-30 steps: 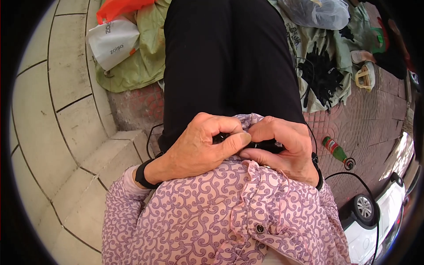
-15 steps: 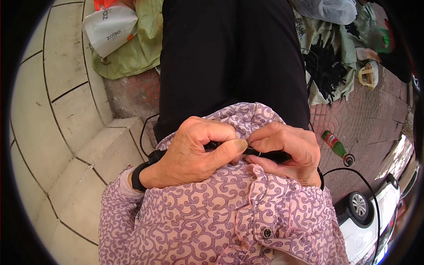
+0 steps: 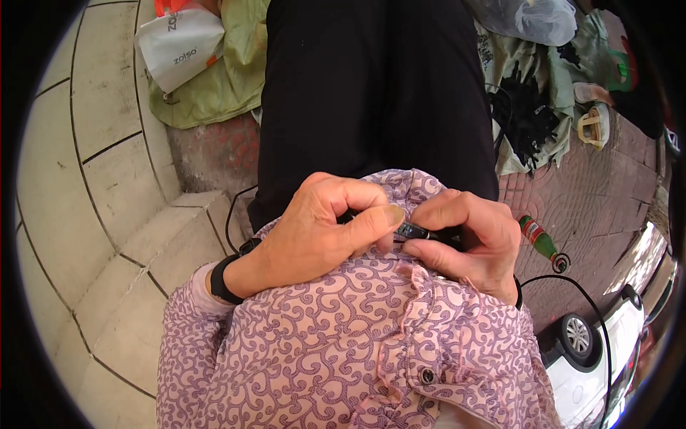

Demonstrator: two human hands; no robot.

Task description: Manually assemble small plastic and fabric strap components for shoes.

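Note:
My left hand (image 3: 314, 232) and my right hand (image 3: 468, 239) meet at my waist over a pink blouse with purple swirls (image 3: 336, 350). Both pinch a small black object (image 3: 421, 232), slim and partly hidden by the fingers; what it is I cannot tell. My left thumb presses on its left end, while my right fingers curl around its right end. A black band (image 3: 221, 279) circles my left wrist. Black trousers (image 3: 371, 93) fill the view above the hands.
Pale stone steps (image 3: 107, 214) curve down the left side. A white bag (image 3: 179, 46) lies on green cloth (image 3: 229, 86) at top left. Patterned cloth and bags (image 3: 536, 93) lie at upper right. A green bottle (image 3: 539, 243) lies on red paving, with a white car (image 3: 607, 336) at lower right.
Both hands stay together on the small black object with only slight shifts of the fingers. The view has tilted a little, so the hands sit slightly lower in the picture.

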